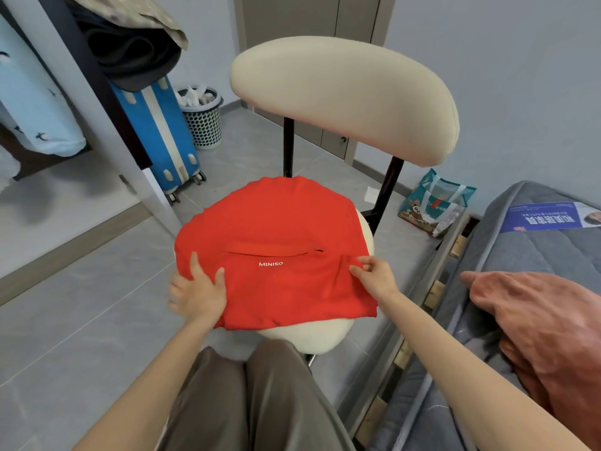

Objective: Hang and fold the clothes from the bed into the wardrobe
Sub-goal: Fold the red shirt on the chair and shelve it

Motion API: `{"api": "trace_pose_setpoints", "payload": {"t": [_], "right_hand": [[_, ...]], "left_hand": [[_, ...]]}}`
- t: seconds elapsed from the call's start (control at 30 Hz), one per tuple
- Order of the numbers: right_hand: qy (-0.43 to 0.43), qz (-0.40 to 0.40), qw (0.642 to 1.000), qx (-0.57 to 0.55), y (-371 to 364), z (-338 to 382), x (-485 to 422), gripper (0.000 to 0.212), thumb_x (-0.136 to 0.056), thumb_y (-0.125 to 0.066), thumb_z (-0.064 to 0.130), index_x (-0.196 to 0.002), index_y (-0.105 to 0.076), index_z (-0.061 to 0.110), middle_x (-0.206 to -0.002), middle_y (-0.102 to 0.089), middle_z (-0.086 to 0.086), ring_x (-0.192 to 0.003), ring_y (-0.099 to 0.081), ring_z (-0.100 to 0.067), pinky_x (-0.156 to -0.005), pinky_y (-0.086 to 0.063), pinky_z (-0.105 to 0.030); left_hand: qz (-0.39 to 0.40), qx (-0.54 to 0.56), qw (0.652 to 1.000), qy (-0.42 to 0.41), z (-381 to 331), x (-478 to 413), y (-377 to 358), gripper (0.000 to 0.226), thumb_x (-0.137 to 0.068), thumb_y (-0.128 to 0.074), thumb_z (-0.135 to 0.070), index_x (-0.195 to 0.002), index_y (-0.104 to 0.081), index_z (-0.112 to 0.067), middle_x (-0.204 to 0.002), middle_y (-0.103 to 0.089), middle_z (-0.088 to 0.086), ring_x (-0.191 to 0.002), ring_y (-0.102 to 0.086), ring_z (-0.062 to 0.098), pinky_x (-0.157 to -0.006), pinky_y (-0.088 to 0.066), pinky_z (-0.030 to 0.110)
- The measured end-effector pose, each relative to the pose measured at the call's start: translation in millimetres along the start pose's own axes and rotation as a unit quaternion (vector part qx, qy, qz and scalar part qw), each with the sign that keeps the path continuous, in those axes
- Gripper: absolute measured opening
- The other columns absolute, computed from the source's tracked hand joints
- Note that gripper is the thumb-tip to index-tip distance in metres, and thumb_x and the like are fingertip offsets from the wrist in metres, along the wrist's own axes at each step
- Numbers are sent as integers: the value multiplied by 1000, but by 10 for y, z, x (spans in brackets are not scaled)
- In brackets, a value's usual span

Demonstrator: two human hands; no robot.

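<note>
Wearer's body as seen from the head cam:
- Left hand point(198, 288) and right hand point(377, 278): bare.
- Left forearm point(146, 379), near-left of the cream chair seat point(302, 336): bare right down to the frame edge.
- Right forearm point(455, 362), near-right of the chair seat: also bare to the frame edge.
- Trousers point(260, 402), just on the near side of the chair seat: taupe grey-brown, loose cut, soft matte cloth. One plain colour, long lengthwise folds, the two legs side by side.
</note>
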State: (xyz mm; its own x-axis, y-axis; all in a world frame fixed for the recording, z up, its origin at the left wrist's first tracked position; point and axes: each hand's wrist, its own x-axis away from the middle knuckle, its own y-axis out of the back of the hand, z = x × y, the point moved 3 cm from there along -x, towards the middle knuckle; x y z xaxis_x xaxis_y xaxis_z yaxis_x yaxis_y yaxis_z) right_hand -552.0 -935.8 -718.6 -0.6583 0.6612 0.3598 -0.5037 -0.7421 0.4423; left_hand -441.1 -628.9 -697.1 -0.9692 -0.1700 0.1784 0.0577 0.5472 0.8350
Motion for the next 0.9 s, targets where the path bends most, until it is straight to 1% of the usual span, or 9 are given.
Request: {"api": "trace_pose_setpoints", "payload": {"t": [0.1,0.23,0.3,0.4,0.5,0.63,0.73,0.83,0.9], "right_hand": [[0,-11,999,-38,-42,33,-44,23,-93,-62,19,-110,-49,11,-97,-54,-1,-88,-52,-16,-77,-41,-27],[-46,-2,997,-58,-106,38,-29,42,-89,-68,26,-119,-42,15,-110,-47,-2,-102,-50,-20,-88,-44,-34],[-4,-42,996,-82,-86,95,-13,32,-94,-61,23,-121,-45,16,-114,-50,-4,-105,-51,-20,-92,-45,-37],[71,-90,987,-114,-7,192,21,17,-98,-53,22,-114,-48,23,-110,-57,0,-97,-55,-16,-77,-45,-27],[62,-118,986,-102,36,117,29,13,-100,-49,19,-113,-49,19,-110,-57,-2,-88,-52,-11,-76,-39,-25],[28,-116,992,-36,8,-88,21,20,-102,-44,18,-121,-49,13,-120,-57,-9,-99,-52,-20,-85,-39,-31],[39,-115,991,62,-31,-128,75,24,-100,-44,14,-124,-46,13,-126,-57,-11,-103,-54,-27,-85,-44,-37],[150,-174,939,255,-96,-37,222,35,-95,-50,10,-130,-47,13,-137,-49,-11,-118,-42,-33,-96,-38,-46],[269,-147,901,308,-233,110,387,40,-95,-54,18,-134,-50,18,-147,-42,-7,-127,-38,-33,-103,-32,-48]], "left_hand": [[37,130,988,71,167,-204,-44,69,-95,-53,-40,-148,-26,-6,-145,-39,22,-133,-36,39,-110,-30,49],[15,187,978,93,237,-246,-70,57,-96,-52,-37,-132,-45,7,-133,-51,25,-123,-47,41,-106,-36,49],[-9,207,977,53,201,-216,-34,47,-99,-47,-33,-125,-49,6,-126,-56,25,-117,-51,41,-102,-38,48],[-57,230,972,-11,178,-186,78,36,-102,-39,-32,-112,-48,1,-110,-60,23,-102,-56,40,-86,-43,45],[-48,209,975,-51,203,-221,141,40,-102,-37,-38,-117,-47,-2,-111,-61,20,-102,-57,40,-87,-44,47],[-19,109,991,-77,279,-324,145,47,-101,-36,-44,-130,-46,-9,-122,-60,17,-110,-56,40,-91,-45,49],[4,80,992,-93,302,-285,101,47,-99,-44,-35,-139,-39,-11,-132,-48,21,-119,-48,40,-98,-40,49],[-68,-22,979,-192,230,-77,93,52,-97,-51,-30,-145,-38,-17,-142,-36,19,-129,-38,37,-104,-30,51],[-66,-69,945,-314,111,115,14,50,-97,-50,-31,-146,-39,-23,-152,-31,13,-138,-32,32,-108,-24,50]]}}
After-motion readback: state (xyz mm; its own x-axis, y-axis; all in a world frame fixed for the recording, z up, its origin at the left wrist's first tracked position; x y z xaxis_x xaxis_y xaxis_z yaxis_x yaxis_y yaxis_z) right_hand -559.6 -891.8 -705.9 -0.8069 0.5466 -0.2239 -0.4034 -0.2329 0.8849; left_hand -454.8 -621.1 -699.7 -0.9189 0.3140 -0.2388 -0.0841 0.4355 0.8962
